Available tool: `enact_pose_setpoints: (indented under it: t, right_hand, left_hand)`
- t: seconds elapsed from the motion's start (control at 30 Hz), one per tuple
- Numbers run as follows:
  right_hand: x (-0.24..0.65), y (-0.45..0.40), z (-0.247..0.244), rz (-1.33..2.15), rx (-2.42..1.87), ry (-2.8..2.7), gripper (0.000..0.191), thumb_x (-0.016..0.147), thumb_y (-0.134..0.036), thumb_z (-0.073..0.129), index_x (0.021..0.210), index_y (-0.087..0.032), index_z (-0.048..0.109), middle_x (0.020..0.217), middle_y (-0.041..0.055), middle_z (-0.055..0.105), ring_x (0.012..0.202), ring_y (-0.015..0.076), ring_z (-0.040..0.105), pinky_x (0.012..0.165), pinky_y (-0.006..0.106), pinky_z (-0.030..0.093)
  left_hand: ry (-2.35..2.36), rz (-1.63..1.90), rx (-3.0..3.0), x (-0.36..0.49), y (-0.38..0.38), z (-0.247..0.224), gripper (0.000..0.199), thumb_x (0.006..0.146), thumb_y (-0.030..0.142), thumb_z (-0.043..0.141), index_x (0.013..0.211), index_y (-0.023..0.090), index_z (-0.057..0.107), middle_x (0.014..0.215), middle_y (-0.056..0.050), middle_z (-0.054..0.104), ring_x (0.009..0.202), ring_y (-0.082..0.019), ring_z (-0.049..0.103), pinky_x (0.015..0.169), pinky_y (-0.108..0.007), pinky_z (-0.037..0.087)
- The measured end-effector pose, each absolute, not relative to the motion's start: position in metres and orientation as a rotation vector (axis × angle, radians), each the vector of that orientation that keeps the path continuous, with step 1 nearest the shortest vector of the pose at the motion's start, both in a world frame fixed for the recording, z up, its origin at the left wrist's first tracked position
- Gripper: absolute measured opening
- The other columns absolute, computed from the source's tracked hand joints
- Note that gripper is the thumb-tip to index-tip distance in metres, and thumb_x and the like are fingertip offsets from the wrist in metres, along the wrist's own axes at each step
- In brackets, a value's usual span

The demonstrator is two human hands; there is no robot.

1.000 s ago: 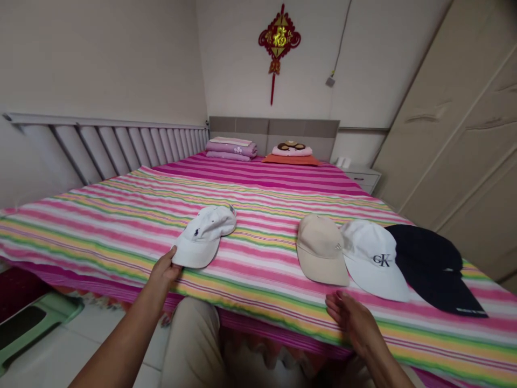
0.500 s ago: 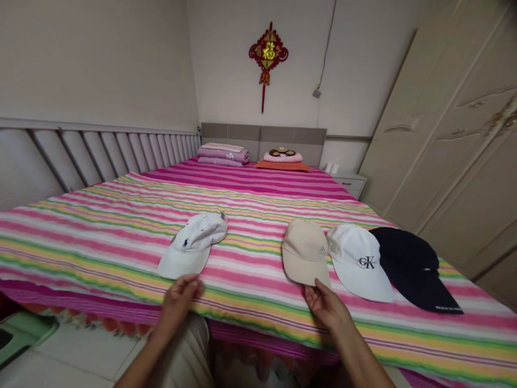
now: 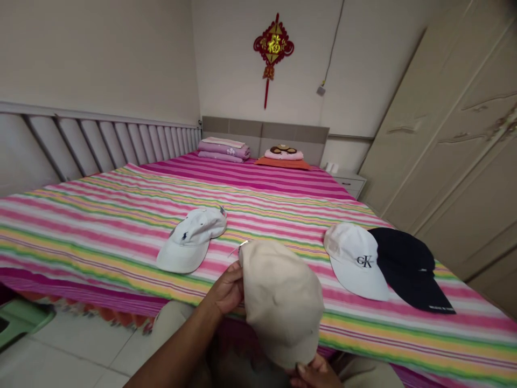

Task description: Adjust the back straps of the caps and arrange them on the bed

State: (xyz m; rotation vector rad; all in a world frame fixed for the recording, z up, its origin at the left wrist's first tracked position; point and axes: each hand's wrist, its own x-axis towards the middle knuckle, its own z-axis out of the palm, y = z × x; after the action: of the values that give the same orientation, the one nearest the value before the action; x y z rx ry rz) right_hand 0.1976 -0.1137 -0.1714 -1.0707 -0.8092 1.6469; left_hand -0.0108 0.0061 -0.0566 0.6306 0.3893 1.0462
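Both my hands hold a beige baseball cap [image 3: 280, 302], lifted off the bed and close to me. My left hand [image 3: 228, 288] grips its left side near the crown's edge. My right hand [image 3: 317, 373] holds its lower end, mostly hidden behind the cap. To the left lies a white cap with a small navy logo [image 3: 189, 240]. To the right, a white cap with black "CK" lettering [image 3: 354, 261] overlaps a navy cap [image 3: 407, 268]. None of these three touches my hands.
The caps lie on a bed with a pink, green and yellow striped sheet [image 3: 100, 226]. Folded bedding [image 3: 223, 149] and a pillow [image 3: 283, 154] sit by the headboard. A padded rail [image 3: 100, 137] runs along the left, a wardrobe [image 3: 444, 161] stands right, and a green stool [image 3: 20, 318] sits on the floor.
The beige cap has left the bed and is now up in both my hands, nearer me. The other three caps have not moved.
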Motion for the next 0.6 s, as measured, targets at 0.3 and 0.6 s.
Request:
enact_pose_setpoints:
  t: [0.3,0.6]
  right_hand:
    - [0.219,-0.084,-0.083,1.208,-1.246,-1.045,0.031,0.072,-0.041,0.058,0.093,-0.019,0.061,0.094,0.0110,0.067,0.093,0.0256,0.059,0.089,0.043,0.039]
    - [0.170,-0.084,-0.024,1.403,-0.971,-1.360,0.028,0.067,-0.042,0.064,0.075,-0.016,0.056,0.058,-0.0025,0.048,0.052,0.0092,0.043,0.049,0.021,0.034]
  left_hand:
    - [0.357,0.807,0.794,-0.004,-0.026,-0.041,0.016,0.057,0.023,0.070,0.065,0.010,0.063,0.062,-0.007,0.064,0.056,-0.014,0.057,0.056,-0.025,0.041]
    - [0.468,0.753,0.921,-0.004,-0.032,-0.034,0.023,0.052,0.026,0.074,0.062,0.010,0.061,0.056,-0.002,0.059,0.048,-0.009,0.050,0.050,-0.021,0.036]
